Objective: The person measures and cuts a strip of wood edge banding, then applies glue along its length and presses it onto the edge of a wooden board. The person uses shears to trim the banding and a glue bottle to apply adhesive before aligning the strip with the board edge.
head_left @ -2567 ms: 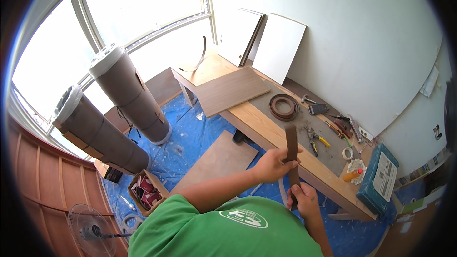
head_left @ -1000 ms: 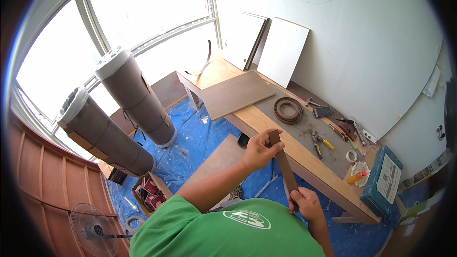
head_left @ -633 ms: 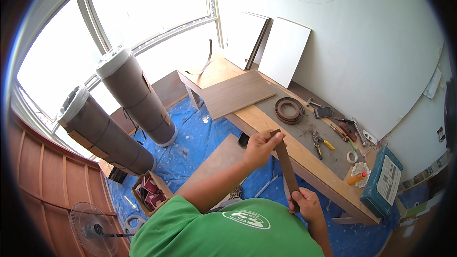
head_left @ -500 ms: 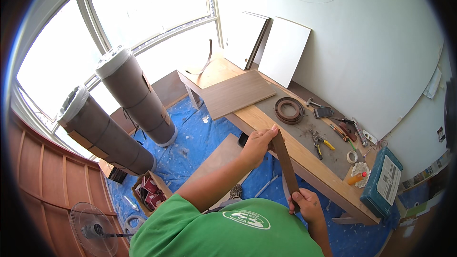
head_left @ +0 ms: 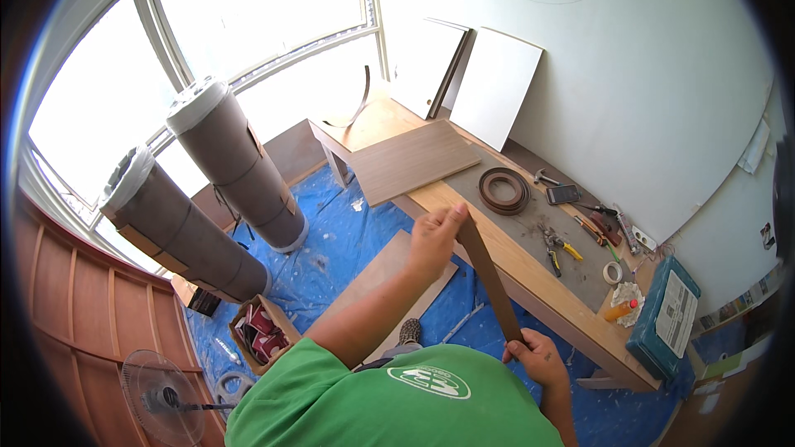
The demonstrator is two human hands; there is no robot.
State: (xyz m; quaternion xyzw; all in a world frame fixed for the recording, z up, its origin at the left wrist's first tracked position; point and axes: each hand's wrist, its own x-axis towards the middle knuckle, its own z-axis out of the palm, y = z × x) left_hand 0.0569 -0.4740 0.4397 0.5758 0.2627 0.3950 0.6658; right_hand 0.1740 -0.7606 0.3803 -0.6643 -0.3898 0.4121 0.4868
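Note:
A brown strip of edge banding (head_left: 490,281) stretches slantwise between my hands, in front of the workbench's near edge. My left hand (head_left: 434,242) pinches its upper end between thumb and fingers. Lower and to the right, my right hand (head_left: 537,356) is closed on the other end, thumb on top. On the bench lies a coil of the same brown banding (head_left: 503,191). Left of the coil, a wood-grain board (head_left: 414,162) rests flat with its left corner overhanging the bench edge.
Pliers with yellow grips (head_left: 565,248), a hammer (head_left: 545,177), a phone (head_left: 563,194), a tape roll (head_left: 612,272) and a teal case (head_left: 667,314) occupy the bench's right part. White panels (head_left: 497,87) lean on the wall. Two wrapped cylinders (head_left: 240,170) stand left on blue sheeting (head_left: 323,215).
My left hand has moved left and slightly up, carrying the strip's upper end with it, so the strip slants more. My right hand stays nearly in place.

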